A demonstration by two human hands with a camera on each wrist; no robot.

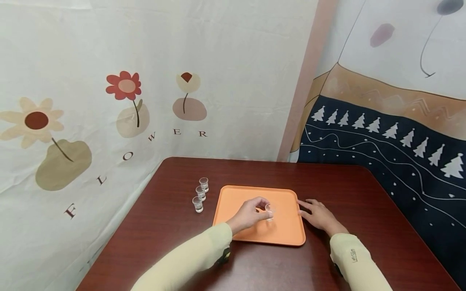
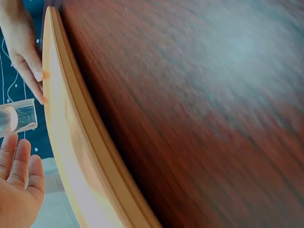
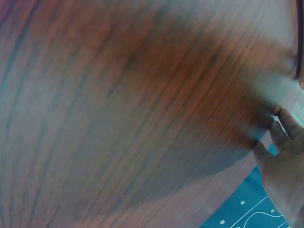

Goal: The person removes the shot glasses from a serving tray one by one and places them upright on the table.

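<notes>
My left hand [image 1: 251, 213] pinches a small clear cup [image 1: 269, 211] between thumb and fingers over the orange tray [image 1: 233, 194], right of its middle. In the left wrist view the cup [image 2: 19, 118] appears to hold some clear liquid, and part of the left hand [image 2: 21, 192] shows below it. Whether the cup's base touches the tray, I cannot tell. At the tray's right edge lies my right hand [image 1: 320, 215], its fingers extended and the fingertips touching the rim. The right wrist view shows that hand [image 3: 284, 164] with fingers spread on the dark table.
Three more clear cups, a near one [image 1: 198, 204], a middle one [image 1: 201, 193] and a far one [image 1: 204, 184], stand in a row left of the tray. The brown wooden table [image 1: 171, 250] meets a printed wall cloth [image 1: 236, 81] behind.
</notes>
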